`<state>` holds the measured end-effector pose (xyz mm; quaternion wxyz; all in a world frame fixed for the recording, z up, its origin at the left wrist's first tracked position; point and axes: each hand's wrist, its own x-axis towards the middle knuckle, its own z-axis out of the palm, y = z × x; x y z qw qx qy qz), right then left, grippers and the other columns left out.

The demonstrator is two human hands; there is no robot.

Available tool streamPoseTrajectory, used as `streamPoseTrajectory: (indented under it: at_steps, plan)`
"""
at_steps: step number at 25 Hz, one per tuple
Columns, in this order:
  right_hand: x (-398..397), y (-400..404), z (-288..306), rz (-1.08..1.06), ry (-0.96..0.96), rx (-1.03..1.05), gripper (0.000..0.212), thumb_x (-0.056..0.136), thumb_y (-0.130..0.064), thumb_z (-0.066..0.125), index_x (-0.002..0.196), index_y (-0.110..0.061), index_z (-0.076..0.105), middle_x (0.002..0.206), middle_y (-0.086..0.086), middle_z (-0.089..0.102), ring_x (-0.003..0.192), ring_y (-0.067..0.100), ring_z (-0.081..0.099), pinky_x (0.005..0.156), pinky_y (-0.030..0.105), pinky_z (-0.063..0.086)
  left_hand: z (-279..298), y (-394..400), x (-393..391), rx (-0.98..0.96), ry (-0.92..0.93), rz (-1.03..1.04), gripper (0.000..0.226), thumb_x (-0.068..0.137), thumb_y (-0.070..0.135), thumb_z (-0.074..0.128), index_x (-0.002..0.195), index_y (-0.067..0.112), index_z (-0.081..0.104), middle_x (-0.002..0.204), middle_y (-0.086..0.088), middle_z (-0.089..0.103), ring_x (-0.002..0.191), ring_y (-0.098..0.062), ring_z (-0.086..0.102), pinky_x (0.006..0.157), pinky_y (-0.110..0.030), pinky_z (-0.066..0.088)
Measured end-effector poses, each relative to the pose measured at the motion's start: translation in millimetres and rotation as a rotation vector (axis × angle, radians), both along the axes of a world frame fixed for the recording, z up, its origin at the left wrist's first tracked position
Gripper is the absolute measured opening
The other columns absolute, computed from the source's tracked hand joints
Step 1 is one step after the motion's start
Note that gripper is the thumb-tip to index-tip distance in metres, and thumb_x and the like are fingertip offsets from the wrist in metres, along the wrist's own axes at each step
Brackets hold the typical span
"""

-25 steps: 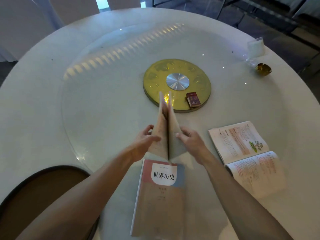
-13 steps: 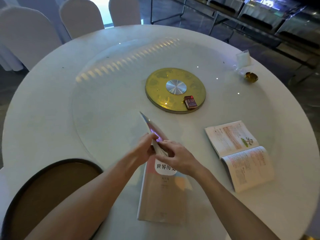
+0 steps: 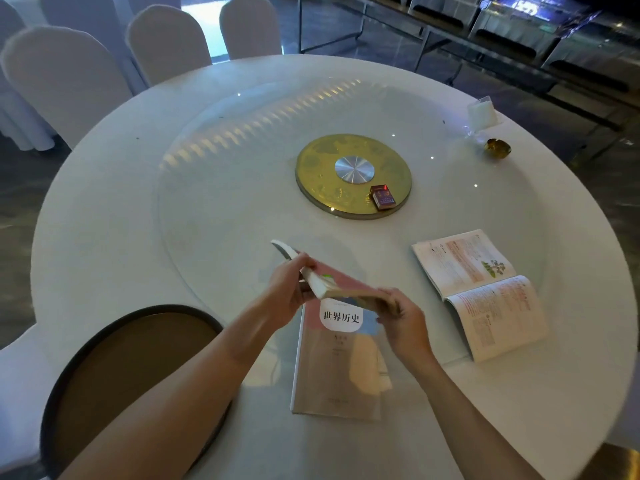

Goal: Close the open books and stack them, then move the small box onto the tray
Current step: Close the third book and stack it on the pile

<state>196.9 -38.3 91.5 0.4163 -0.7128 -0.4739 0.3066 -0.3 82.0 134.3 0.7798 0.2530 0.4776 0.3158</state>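
A closed pink-covered book (image 3: pixel 341 287) hangs tilted above the table, held at its left end by my left hand (image 3: pixel 289 289) and at its right end by my right hand (image 3: pixel 401 320). Under it lies a closed book with a Chinese title (image 3: pixel 337 368), flat near the table's front. To the right an open book (image 3: pixel 481 292) lies face up. A small red box (image 3: pixel 382 196) rests on the gold disc (image 3: pixel 322 168) at the table's centre. A round brown tray (image 3: pixel 114 358) with a dark rim sits at the front left.
The round white table (image 3: pixel 104 209) carries a glass turntable (image 3: pixel 214 209). A clear card holder (image 3: pixel 482 112) and a small gold dish (image 3: pixel 497 147) stand at the far right. White-covered chairs (image 3: pixel 65 77) line the far left side.
The book stood upright and half open between my hands; its covers have come together, and it now tilts down flat-wise over the closed book. The camera has pulled back.
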Motion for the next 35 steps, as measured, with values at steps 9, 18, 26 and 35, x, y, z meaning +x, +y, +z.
streamPoseTrajectory:
  at_steps: [9,18,26,35]
  plan:
    - [24,12,25,-0.091,0.47,-0.133,0.015,0.098,-0.01,0.064,0.109,-0.016,0.071,0.11,0.014,0.077,0.089,0.025,0.077,0.064,0.041,0.064,-23,5,-22,0.141,0.473,0.056,0.045,0.088,0.036,0.071,0.115,0.002,0.062,0.089,-0.009,0.071,0.065,-0.015,0.066,0.045,-0.022,0.048]
    - [-30,-38,-33,-0.548,1.067,-0.105,0.026,0.098,0.004,0.057,0.119,-0.01,0.062,0.122,0.018,0.071,0.1,0.04,0.069,0.052,0.034,0.064,-88,-59,2,-0.17,0.358,0.178,0.024,0.087,0.024,0.077,0.089,0.005,0.063,0.08,-0.009,0.06,0.069,-0.02,0.057,0.068,-0.032,0.053]
    - [-58,-86,-72,-0.629,1.132,-0.201,0.028,0.095,-0.012,0.066,0.121,-0.004,0.071,0.109,0.015,0.079,0.09,0.026,0.076,0.069,0.038,0.062,-109,-71,8,-0.238,0.279,0.058,0.024,0.095,-0.006,0.056,0.114,0.007,0.058,0.104,-0.015,0.071,0.079,-0.026,0.069,0.045,-0.027,0.053]
    - [-14,-82,-111,-0.425,0.426,-0.505,0.007,0.086,-0.018,0.076,0.086,-0.012,0.078,0.095,0.017,0.08,0.088,0.032,0.075,0.085,0.05,0.061,-123,-58,-23,0.025,0.582,-0.277,0.029,0.095,0.01,0.062,0.124,0.015,0.06,0.112,-0.011,0.073,0.094,-0.027,0.072,0.064,-0.034,0.061]
